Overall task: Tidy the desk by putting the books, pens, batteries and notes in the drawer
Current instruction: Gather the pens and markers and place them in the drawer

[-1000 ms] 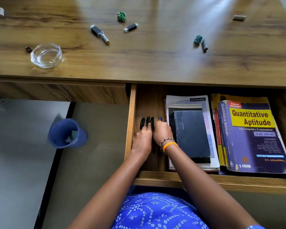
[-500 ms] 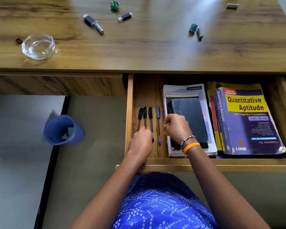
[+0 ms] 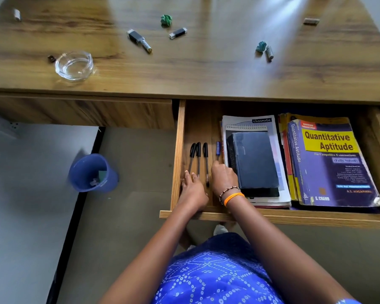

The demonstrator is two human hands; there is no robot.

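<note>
The drawer (image 3: 305,218) stands open under the desk (image 3: 206,73). At its left lie three black pens (image 3: 198,153) and a blue pen (image 3: 218,149), side by side. My left hand (image 3: 192,190) rests flat on the lower ends of the two leftmost black pens. My right hand (image 3: 223,177), fingers curled, holds the blue pen's lower part. Beside them are a dark notebook (image 3: 253,159) on a stack and the Quantitative Aptitude book (image 3: 329,165). On the desk lie several batteries (image 3: 269,53) and two crumpled green notes (image 3: 166,19).
A glass bowl (image 3: 74,65) sits at the desk's front left with a small dark object (image 3: 51,58) beside it. A blue bin (image 3: 92,173) holding scraps stands on the floor, left of the drawer. My lap is just below the drawer's front.
My right hand came down and left from above the notebook stack onto the blue pen. My left hand stayed on the black pens. The view tilted up slightly.
</note>
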